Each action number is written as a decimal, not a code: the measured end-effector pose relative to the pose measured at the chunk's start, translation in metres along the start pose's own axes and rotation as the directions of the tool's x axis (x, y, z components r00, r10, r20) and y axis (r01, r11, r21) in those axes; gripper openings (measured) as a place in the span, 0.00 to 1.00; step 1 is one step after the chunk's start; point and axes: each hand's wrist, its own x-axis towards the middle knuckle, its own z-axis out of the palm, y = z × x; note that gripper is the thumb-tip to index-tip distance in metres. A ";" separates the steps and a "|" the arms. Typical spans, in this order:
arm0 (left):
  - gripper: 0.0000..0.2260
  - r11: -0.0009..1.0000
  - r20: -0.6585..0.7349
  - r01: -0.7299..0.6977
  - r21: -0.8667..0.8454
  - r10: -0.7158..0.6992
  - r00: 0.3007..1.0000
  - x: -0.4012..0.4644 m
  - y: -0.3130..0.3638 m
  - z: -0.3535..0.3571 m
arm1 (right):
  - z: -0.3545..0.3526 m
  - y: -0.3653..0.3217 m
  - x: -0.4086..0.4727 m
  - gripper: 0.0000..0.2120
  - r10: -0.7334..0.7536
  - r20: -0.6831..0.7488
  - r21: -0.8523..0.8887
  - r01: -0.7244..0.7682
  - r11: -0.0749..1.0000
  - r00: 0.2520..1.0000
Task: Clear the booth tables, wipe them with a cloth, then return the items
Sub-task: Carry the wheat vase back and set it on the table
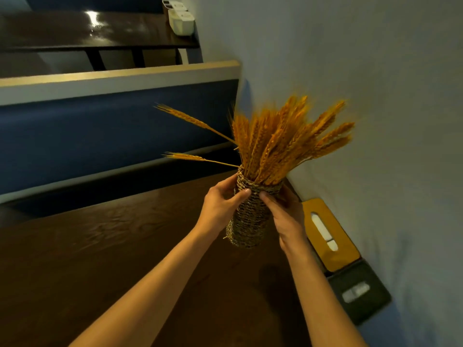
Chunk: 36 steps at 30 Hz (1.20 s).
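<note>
A: How are the arms placed?

B: Both bare forearms reach forward from the bottom edge over the dark brown wooden booth table (105,246). The left hand (220,206) and the right hand (285,216) meet on a tall cylindrical vase of woven brown straw (248,221).

A: And the fingers?

B: The left hand wraps the vase's upper left side, thumb laid across the front just under the braided rim, the other fingers curled behind it. The right hand clasps the right side, thumb on the front near the left thumb, fingers curled round the back, mostly hidden.

A: Where is the vase?

B: Near the table's far right corner, close to the pale wall (375,96), tilted with its top leaning away. Whether its base touches the tabletop I cannot tell. It holds a bunch of dried orange-gold wheat ears (283,144), two stalks straying left.

A: Any writing to read?

B: None legible. Along the wall lie a mustard-yellow flat tissue box (338,221) and, next to it, a dark grey tissue box (363,309), both with white tissue in their slots. Behind stands a blue padded bench (100,136), and beyond it another dark table (62,31) with white containers (181,21).
</note>
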 end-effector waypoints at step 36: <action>0.34 0.943 -0.057 0.226 -0.246 -0.247 0.967 0.163 -0.049 0.179 | -0.129 0.108 0.174 0.28 0.174 -0.052 0.130 -0.166 0.978 0.983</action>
